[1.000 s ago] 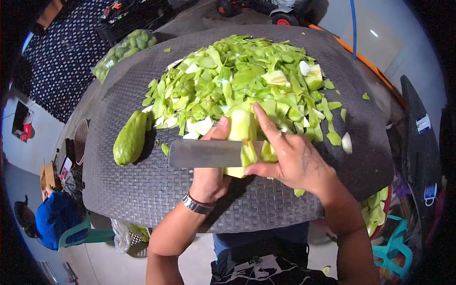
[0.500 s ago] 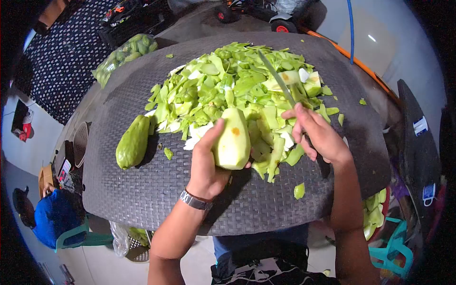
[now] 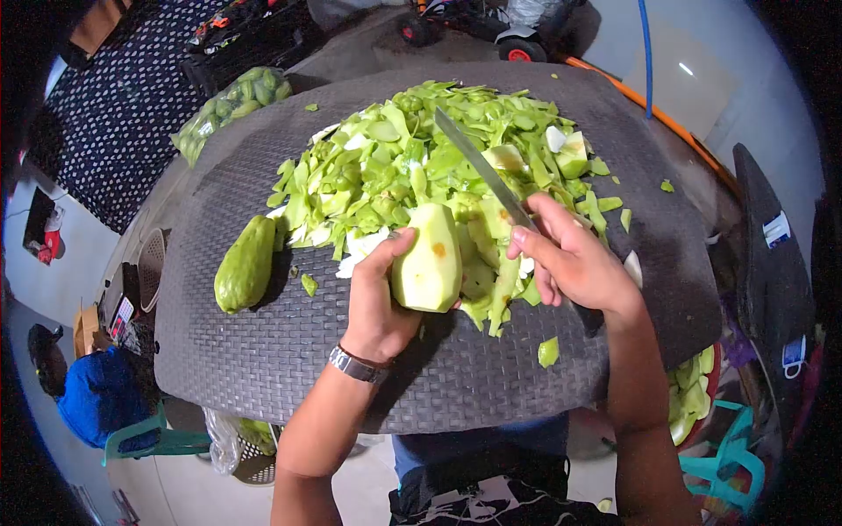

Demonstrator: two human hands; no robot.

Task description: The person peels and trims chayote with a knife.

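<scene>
My left hand is closed around a peeled chayote, pale green with a small brown spot facing up. My right hand grips a knife, its long blade angled up and left over the peelings; the handle is mostly hidden by my fingers. Beyond both hands a wide heap of green peelings covers the middle of the table. An unpeeled chayote lies left of my left hand. At the heap's right side rests a cut chayote piece.
The dark woven-pattern table has curved edges. A plastic bag of chayotes sits beyond its far left edge. Below right, a container of pale green pieces stands by a teal stool. At the left, a person in blue sits on a teal chair.
My right hand has turned the knife, so the blade now lies further left and lower, with its flat side showing more. My left hand keeps the chayote nearly in place.
</scene>
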